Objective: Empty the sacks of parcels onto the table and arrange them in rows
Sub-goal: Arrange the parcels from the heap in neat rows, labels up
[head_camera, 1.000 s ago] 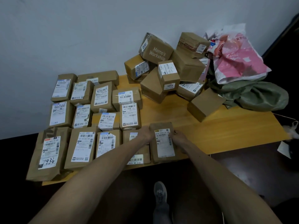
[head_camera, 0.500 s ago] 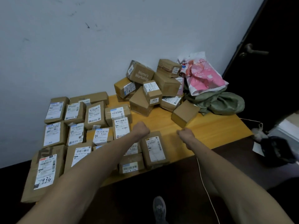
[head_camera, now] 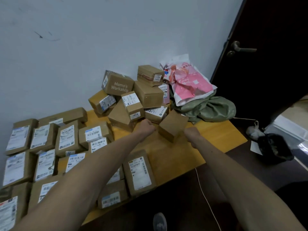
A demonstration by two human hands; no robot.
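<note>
On the left half of the wooden table (head_camera: 216,130), brown parcels (head_camera: 66,140) with white labels lie flat in rows. The row's nearest right end is a labelled parcel (head_camera: 140,172). A loose heap of boxes (head_camera: 133,100) is piled at the back against the wall. In front of the heap stands a plain brown box (head_camera: 173,125). My left hand (head_camera: 147,126) is just left of this box and my right hand (head_camera: 191,133) just right of it. Both have curled fingers and hold nothing. A green sack (head_camera: 213,109) lies crumpled at the back right.
Pink and white plastic mailers (head_camera: 188,82) lie on the green sack. A dark door with a lever handle (head_camera: 240,49) stands to the right. A black bag (head_camera: 273,147) sits on the floor by the table's right end. A white cord (head_camera: 206,197) hangs below the front edge.
Both hands let go of the labelled parcel at the front edge and moved away across the table to either side of the plain brown box. The view has tilted up and right.
</note>
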